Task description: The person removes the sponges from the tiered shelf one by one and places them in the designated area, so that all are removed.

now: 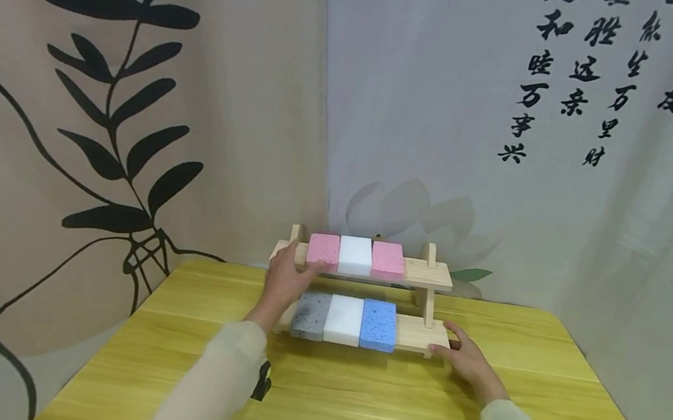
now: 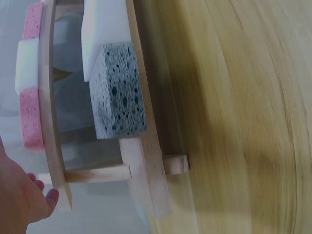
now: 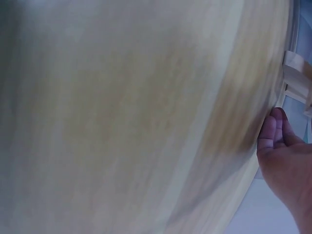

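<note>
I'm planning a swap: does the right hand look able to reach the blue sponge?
Likely yes: the right hand holds one end of the lower shelf, whose front looks unobstructed up to the blue sponge.

Printed cloth (image 1: 254, 105) behind wooden table (image 1: 398, 412)

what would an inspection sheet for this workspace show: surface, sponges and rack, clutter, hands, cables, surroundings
Surface: yellow wood-grain tabletop
Job's things: two-tier wooden rack; upper shelf has left pink sponge, upper white block, right pink sponge; lower shelf has gray sponge, lower white block, blue sponge
Clutter: nothing seen
Hands: left hand holds the upper shelf near its left end, right hand the lower shelf's right end
Cables: nothing seen
Surroundings: fabric backdrop with black plant print and Chinese characters
</note>
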